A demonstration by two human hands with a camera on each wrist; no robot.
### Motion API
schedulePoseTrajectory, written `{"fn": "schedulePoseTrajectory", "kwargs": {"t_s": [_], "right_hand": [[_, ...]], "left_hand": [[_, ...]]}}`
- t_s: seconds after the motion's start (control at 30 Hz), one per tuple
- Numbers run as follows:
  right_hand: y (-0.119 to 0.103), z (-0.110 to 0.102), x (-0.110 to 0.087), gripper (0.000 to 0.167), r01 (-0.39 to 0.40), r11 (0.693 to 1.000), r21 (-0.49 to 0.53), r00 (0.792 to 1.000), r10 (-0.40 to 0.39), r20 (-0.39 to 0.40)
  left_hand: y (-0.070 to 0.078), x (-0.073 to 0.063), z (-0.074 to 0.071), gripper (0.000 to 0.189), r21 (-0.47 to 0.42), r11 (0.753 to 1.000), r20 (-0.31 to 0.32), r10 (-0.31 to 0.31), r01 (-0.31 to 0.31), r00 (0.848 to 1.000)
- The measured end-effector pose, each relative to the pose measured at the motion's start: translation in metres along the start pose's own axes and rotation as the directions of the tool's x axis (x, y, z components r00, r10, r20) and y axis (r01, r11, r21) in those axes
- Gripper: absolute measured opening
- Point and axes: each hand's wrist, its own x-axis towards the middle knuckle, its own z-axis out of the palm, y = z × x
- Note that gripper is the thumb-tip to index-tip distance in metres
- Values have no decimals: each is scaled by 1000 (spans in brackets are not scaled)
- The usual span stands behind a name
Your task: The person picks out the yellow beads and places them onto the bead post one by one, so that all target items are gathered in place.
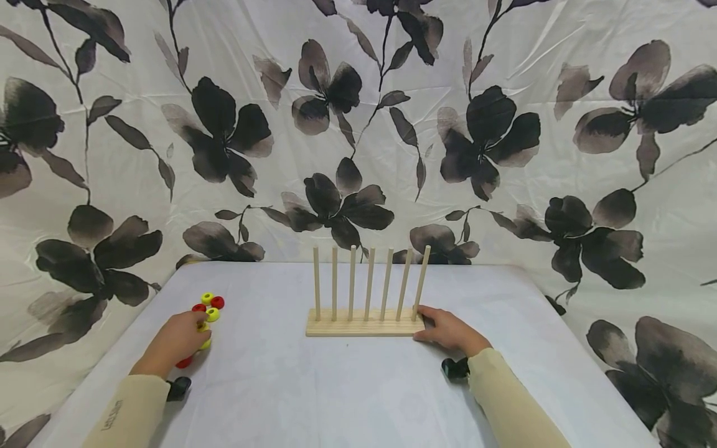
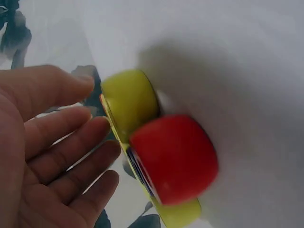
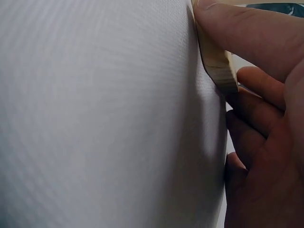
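Note:
A wooden peg rack (image 1: 364,330), a flat base with a row of several upright dowels, stands in the middle of the table. My right hand (image 1: 450,331) grips the right end of its base, thumb in front and fingers behind; the right wrist view shows the base's end (image 3: 219,69) between them. On the left, my left hand (image 1: 172,341) reaches over a cluster of red and yellow beads. Its relaxed fingers and thumb are apart beside a yellow bead (image 2: 133,102) and a red bead (image 2: 175,159). Part of the cluster is hidden under this hand.
A yellow bead (image 1: 208,298) and a red bead (image 1: 218,302) lie at the cluster's far end, beyond the left hand. White cloth covers the table (image 1: 269,386). Behind it hangs a floral curtain (image 1: 414,155). Both wrists carry small black cameras.

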Motion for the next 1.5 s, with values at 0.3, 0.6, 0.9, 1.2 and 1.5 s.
{"fn": "schedulePoseTrajectory", "kwargs": {"t_s": [0.3,0.6,0.9,1.2,1.5], "right_hand": [[7,-1,2,77,3,1000,8,1000,-3,-8],[11,1,1,76,-2,1000,18,1000,2,-6],[10,3,-1,75,15,1000,17,1000,-14,-8],[9,2,0,76,13,1000,0,1000,-13,-6],[9,1,1,80,2,1000,-10,1000,-2,2]], "left_hand": [[-1,-3,0,51,-21,1000,12,15,-15,1000],[-3,-6,6,39,8,998,17,55,-55,998],[-3,-8,8,39,40,997,42,57,-59,997],[-3,-7,10,44,43,996,18,83,-84,996],[10,-6,7,44,-33,988,-64,148,-150,987]]}}
